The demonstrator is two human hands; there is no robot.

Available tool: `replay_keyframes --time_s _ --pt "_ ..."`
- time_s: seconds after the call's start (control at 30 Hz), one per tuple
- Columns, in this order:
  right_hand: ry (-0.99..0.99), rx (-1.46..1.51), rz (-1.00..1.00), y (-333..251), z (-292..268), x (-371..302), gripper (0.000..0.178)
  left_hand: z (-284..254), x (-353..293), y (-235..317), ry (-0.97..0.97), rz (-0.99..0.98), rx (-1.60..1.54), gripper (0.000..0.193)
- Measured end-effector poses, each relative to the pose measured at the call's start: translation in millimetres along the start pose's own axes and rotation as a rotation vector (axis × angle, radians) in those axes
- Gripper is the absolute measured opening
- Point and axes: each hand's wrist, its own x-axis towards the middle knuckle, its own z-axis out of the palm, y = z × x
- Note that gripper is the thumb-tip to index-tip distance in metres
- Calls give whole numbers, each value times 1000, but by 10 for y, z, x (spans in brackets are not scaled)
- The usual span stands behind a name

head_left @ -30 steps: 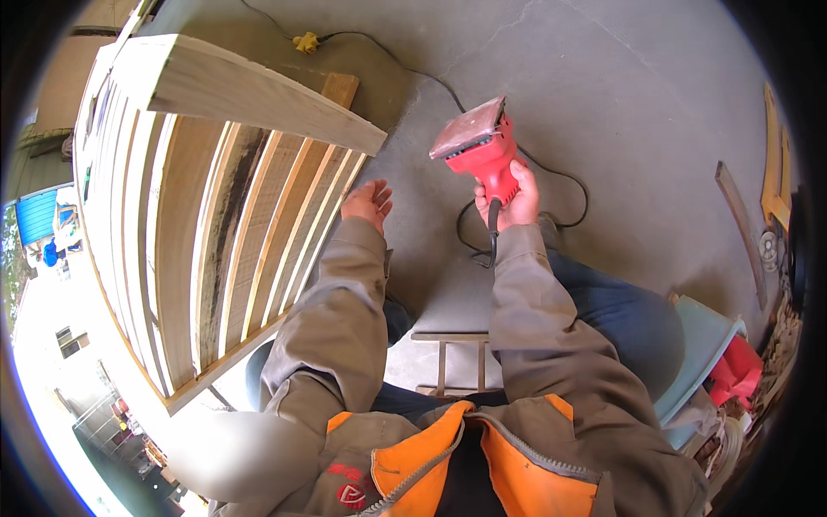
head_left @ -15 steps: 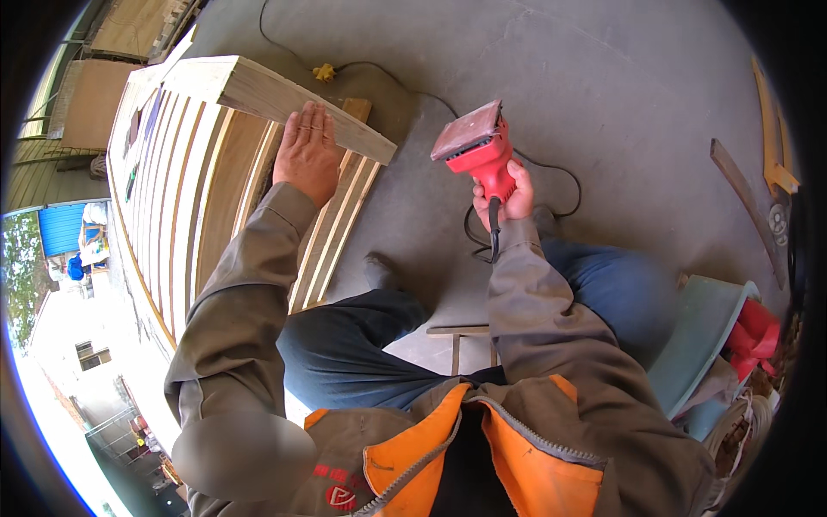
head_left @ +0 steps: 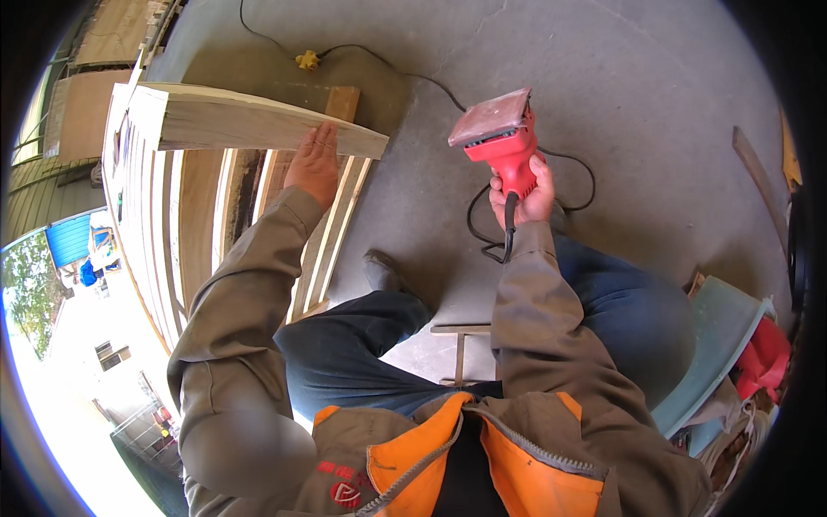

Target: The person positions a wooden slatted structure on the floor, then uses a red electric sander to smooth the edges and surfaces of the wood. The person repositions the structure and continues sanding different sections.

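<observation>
My right hand (head_left: 527, 191) is closed around the body of a red electric sander (head_left: 508, 153), held up off the floor with its flat brownish sanding pad tilted upward. The sander's black cord (head_left: 510, 207) leaves the handle below my grip. My left hand (head_left: 315, 168) lies with outstretched fingers against the face of a pale wooden board (head_left: 258, 123). That board sits across the end of a stack of wooden planks (head_left: 200, 202), to my left. My left thumb is hard to make out.
A yellow plug connector (head_left: 307, 60) and its cable lie on the concrete floor (head_left: 620, 112). At the lower right stands a pale green plastic tub (head_left: 715, 345) beside red cloth (head_left: 763, 360). A dark wooden strip (head_left: 760, 185) is farther right. A small wooden stool (head_left: 461, 345) shows between my legs.
The board has swung to lie more level across the view, its left end lower, with my left hand still on it. The sander in my right hand has shifted slightly right.
</observation>
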Motion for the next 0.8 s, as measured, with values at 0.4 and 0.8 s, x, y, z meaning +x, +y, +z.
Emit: replay_keyframes --time_s 0.4,0.8 --pt "47 -67 1 44 -86 56 44 66 219 303 -6 147 -246 62" --pt "74 -170 16 -130 270 -157 45 -1531 -835 -92 410 -104 -607 57"
